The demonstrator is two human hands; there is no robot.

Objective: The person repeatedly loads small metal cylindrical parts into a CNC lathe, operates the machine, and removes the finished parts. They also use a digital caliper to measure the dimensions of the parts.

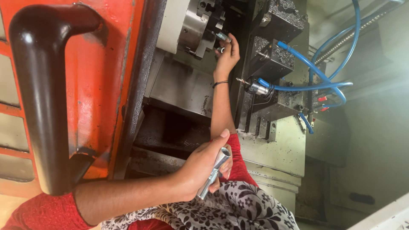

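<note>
My left hand (203,167) was closed around a metal chuck key (214,171), a silver cylindrical tool with a short cross piece. The thumb lay along the upper end of the tool and the fingers wrapped its shaft from behind. The tool was held tilted, with its hollow end uppermost, in front of my red sleeve (237,164) and the black-and-white floral cloth (238,208) below it.

My right hand (226,53) was extended into the machine enclosure, at the face of the lathe chuck (200,25). Its fingers were closed on a small metal workpiece (223,37), a short cylinder that stood at the chuck jaws. A second small ring-shaped part (221,50) showed in the palm of the same hand. Whether the workpiece was seated in the chuck or merely touching it could not be determined. A dark band (220,83) encircled the right wrist.

Beside the right hand stood the black tool turret (272,51), its upper surfaces strewn with metal chips. A drill bit (243,81) projected from a holder on the turret, pointing toward my right forearm and near it. Blue coolant hoses (315,74) ran from the turret toward the far wall of the enclosure.

The orange machine door (106,76) with its black handle (40,98) stood on the near side of the enclosure, well apart from both hands.
</note>
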